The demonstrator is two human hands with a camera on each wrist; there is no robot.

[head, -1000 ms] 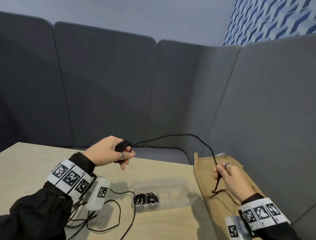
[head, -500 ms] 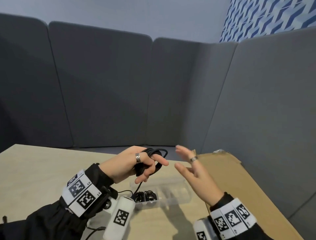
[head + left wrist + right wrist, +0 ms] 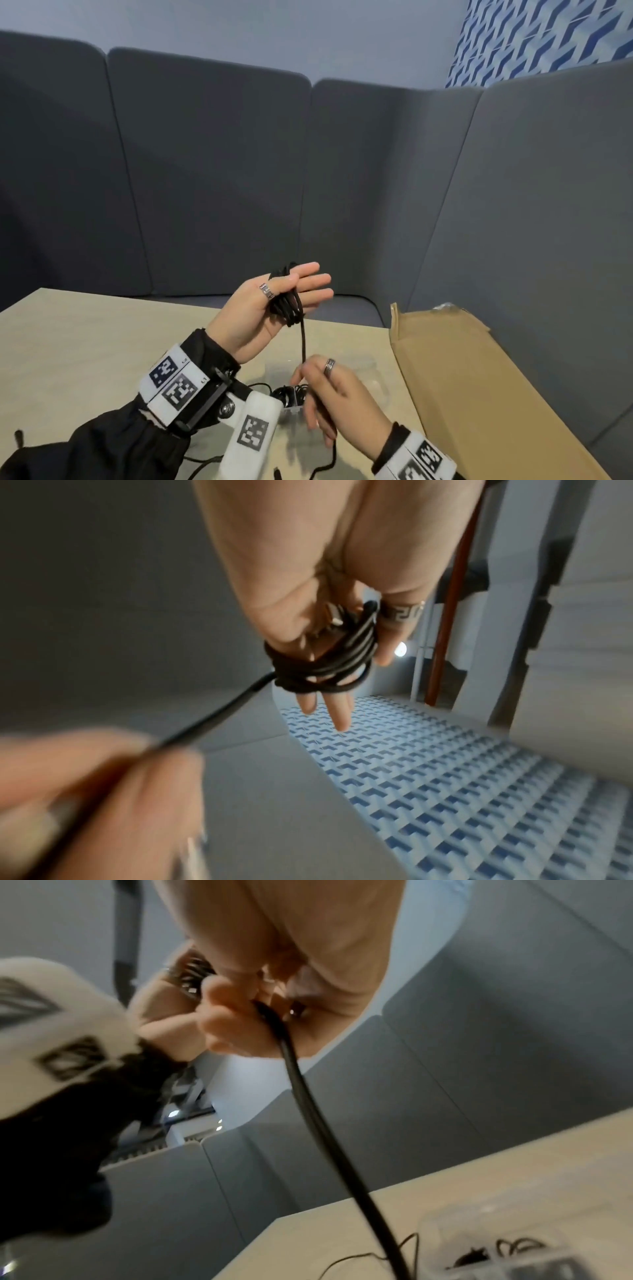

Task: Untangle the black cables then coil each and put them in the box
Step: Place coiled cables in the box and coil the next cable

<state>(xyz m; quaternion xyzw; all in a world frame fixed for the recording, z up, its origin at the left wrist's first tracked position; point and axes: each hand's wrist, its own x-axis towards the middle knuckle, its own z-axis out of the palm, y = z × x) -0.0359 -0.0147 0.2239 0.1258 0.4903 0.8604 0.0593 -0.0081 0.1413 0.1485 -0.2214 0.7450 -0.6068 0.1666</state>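
My left hand (image 3: 255,320) is raised above the table with its fingers straight. A black cable coil (image 3: 286,303) is wound round them, and the ringed thumb lies against it. The left wrist view shows the same coil (image 3: 322,664) round the fingers (image 3: 339,715). One strand (image 3: 303,339) drops straight down from the coil to my right hand (image 3: 329,390), which pinches it between thumb and fingertips. In the right wrist view the cable (image 3: 308,1110) runs on down toward the table. The clear plastic box (image 3: 373,380) lies under my hands with coiled cables (image 3: 294,394) in its left end.
A flat cardboard sheet (image 3: 472,394) lies along the right of the wooden table (image 3: 85,342). Loose thin black cables (image 3: 205,460) trail near the table's front edge under my left wrist. Grey padded backrests (image 3: 205,171) close off the back and the right.
My right hand went from holding the cable far right, to open beside the left hand, to pinching the strand below it. My left hand rose and straightened its fingers inside the coil.
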